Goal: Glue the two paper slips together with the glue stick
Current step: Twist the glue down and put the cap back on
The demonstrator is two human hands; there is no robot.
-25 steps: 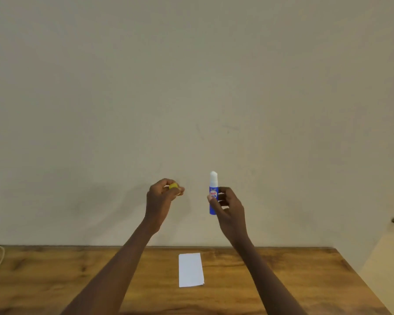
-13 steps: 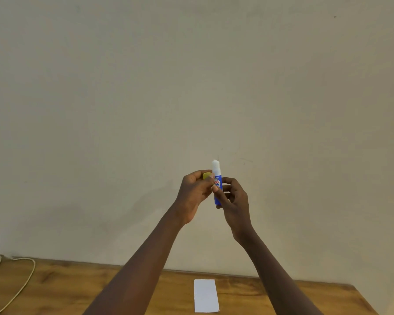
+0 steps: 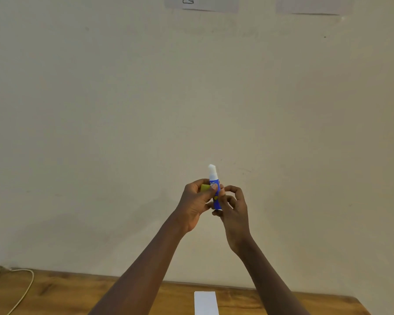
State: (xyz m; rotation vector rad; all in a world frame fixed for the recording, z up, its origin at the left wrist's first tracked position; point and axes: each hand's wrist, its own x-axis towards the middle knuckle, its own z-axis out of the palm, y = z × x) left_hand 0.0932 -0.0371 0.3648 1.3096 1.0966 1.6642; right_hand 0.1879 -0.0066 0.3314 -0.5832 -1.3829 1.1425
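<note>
A blue glue stick [image 3: 215, 185] with its white glue end raised stands upright in the air before the wall. My right hand [image 3: 233, 212] holds its lower body from the right. My left hand [image 3: 195, 202] holds a yellow cap [image 3: 204, 188] and its thumb rests on the glue stick's blue tube. A white paper slip [image 3: 205, 303] lies on the wooden table [image 3: 77, 294] at the bottom, between my forearms; whether it is one slip or two stacked I cannot tell.
A pale cable [image 3: 21, 292] loops over the table's left end. The beige wall [image 3: 191, 98] rises right behind the table, with two paper sheets [image 3: 201, 4] pinned near the top edge. The table's right corner [image 3: 359, 303] ends near the frame's lower right.
My left hand with the yellow cap has come right to meet the glue stick. Both hands rose in view as my head tilted up, so less of the table shows.
</note>
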